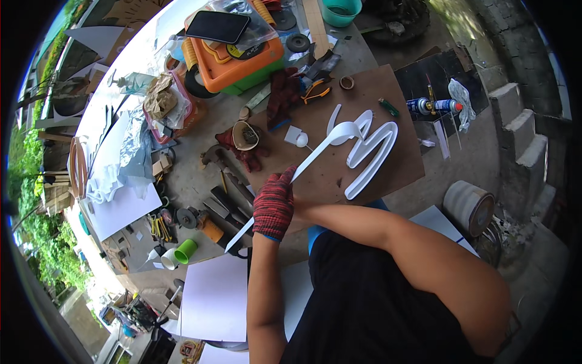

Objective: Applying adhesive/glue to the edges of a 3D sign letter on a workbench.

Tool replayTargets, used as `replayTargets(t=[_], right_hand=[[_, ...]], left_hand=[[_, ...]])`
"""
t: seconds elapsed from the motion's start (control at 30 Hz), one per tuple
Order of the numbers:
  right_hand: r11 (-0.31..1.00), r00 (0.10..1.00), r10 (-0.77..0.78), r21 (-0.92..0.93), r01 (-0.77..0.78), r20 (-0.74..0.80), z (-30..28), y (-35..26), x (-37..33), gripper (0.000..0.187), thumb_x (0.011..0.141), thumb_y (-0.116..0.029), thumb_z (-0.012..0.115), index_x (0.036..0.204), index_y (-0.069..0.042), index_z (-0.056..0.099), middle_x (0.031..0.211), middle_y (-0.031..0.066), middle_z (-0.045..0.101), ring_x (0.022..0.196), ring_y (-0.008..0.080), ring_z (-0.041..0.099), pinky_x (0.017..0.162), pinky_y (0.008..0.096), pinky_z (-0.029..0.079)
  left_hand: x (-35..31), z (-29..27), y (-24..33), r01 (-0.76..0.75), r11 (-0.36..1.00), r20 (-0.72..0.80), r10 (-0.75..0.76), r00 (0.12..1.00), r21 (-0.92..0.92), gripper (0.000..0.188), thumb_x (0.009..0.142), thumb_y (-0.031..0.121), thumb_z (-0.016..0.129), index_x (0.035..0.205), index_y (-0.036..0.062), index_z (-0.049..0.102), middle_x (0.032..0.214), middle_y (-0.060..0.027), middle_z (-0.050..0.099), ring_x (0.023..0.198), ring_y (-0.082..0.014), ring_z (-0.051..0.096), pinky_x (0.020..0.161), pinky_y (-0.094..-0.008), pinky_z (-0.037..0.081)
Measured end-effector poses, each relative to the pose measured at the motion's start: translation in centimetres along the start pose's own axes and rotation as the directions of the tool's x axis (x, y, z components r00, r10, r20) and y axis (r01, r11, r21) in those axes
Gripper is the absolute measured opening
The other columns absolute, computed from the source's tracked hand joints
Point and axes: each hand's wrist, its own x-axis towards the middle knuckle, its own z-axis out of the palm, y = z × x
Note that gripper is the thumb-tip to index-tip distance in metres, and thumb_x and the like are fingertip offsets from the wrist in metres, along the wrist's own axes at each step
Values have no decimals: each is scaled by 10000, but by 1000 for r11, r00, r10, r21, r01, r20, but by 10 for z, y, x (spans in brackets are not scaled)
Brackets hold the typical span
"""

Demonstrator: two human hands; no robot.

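Note:
My left hand (pixel 274 205), in a red-and-black knit glove, is closed around a long white flexible strip (pixel 319 151). One end of the strip sticks out below the glove; the far end curls over a white zigzag letter-like shape (pixel 388 145) with raised edges. My right forearm (pixel 345 222) crosses from the right, and its hand is hidden behind the gloved one. Both white pieces are over a brown board (pixel 321 182). Left of the zigzag are a short curved white piece (pixel 333 119), a small white square (pixel 292 134) and a round white knob-like thing (pixel 301 141).
An orange-and-green toolbox (pixel 242 68) carries a black phone (pixel 218 26). Orange-handled pliers (pixel 315 91), a green lighter (pixel 388 108) and a cup (pixel 245 136) surround the work. A hammer (pixel 218 159) and an angle grinder (pixel 203 223) lie left. Blue-labelled torch canister (pixel 419 106) at right.

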Motion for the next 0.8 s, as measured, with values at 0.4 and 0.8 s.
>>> replayTargets(t=[0.4, 0.8], right_hand=[[588, 638, -344, -688, -426, -689, -218, -178, -153, 523, 791, -133, 852, 1209, -47, 550, 1061, 125, 573, 961, 352, 622, 868, 467, 516], [785, 604, -99, -435, -441, -791, -236, -145, -108, 180, 871, -103, 699, 977, 26, 631, 919, 211, 673, 854, 413, 672, 784, 492, 538]], left_hand=[[41, 17, 38, -143, 988, 159, 131, 979, 66, 445, 959, 63, 581, 1381, 201, 610, 1045, -167, 650, 985, -381, 647, 870, -500, 528], [68, 62, 39, -26, 1000, 137, 27, 990, -6, 386, 1018, 101, 515, 1380, 191, 613, 1136, -189, 665, 1009, -412, 671, 840, -505, 548]])
